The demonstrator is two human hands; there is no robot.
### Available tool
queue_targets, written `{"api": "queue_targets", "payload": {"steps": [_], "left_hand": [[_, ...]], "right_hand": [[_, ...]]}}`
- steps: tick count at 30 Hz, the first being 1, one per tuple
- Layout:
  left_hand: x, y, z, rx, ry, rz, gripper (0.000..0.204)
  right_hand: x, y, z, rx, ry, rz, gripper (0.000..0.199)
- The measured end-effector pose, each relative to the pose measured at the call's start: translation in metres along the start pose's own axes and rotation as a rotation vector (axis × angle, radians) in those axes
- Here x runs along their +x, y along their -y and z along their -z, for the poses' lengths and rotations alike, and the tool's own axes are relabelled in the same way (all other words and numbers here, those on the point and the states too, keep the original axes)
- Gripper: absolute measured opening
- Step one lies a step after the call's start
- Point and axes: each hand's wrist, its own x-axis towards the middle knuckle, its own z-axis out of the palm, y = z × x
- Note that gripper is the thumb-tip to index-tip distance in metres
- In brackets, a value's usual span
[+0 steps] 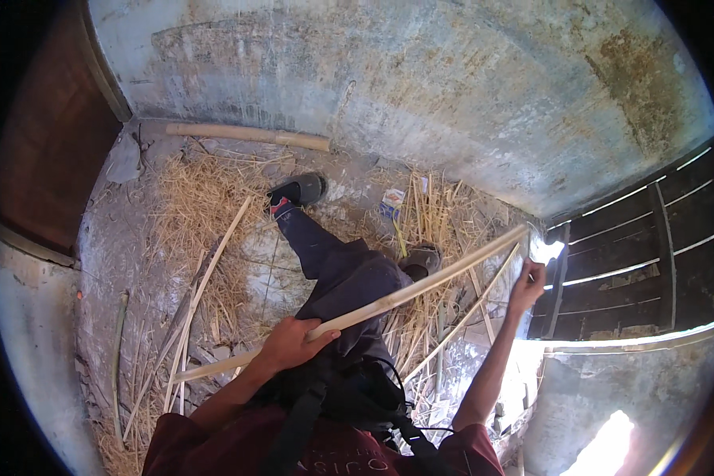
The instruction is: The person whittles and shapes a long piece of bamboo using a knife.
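A long, pale split bamboo strip (420, 295) lies slantwise across my lap, its far end raised to the right. My left hand (293, 345) is closed around it near its middle, with the thumb along the strip. Just below the strip's far right end, my right hand (529, 284) is closed, fingertips pinched together. What it holds, if anything, is too small to make out. A thinner strip (472, 311) slants down to the left beside that hand.
Shavings (198, 214) heap on the floor at left, with several long strips (206, 278) beside them. A bamboo pole (246, 136) lies along the stained wall (420, 87). A small colourful packet (391, 203) sits near my shoes (305, 189). Dark slatted boards (627, 262) stand at right.
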Motion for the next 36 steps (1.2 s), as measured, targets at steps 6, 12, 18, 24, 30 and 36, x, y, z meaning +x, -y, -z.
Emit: {"api": "queue_targets", "payload": {"steps": [6,12,18,24,30,36], "left_hand": [[0.000,0.007,-0.002,-0.047,-0.049,-0.026,0.054],[0.003,0.001,0.001,-0.053,0.024,0.037,0.051],[0.004,-0.003,0.001,-0.037,0.016,0.022,0.049],[0.001,-0.004,-0.005,-0.017,-0.043,0.015,0.047],[0.002,-0.004,-0.005,-0.031,-0.060,-0.014,0.047],[0.001,-0.001,-0.005,-0.041,-0.066,-0.023,0.047]], "right_hand": [[-0.004,-0.025,0.032,0.320,-0.054,-0.361,0.021],[-0.043,0.044,0.032,0.383,0.131,-0.159,0.020],[-0.082,0.121,0.004,0.394,0.418,-0.041,0.011],[-0.103,0.146,-0.017,0.312,0.521,0.051,0.016],[-0.105,0.148,-0.011,0.299,0.516,0.042,0.017],[-0.109,0.163,-0.010,0.251,0.566,0.120,0.018]]}}
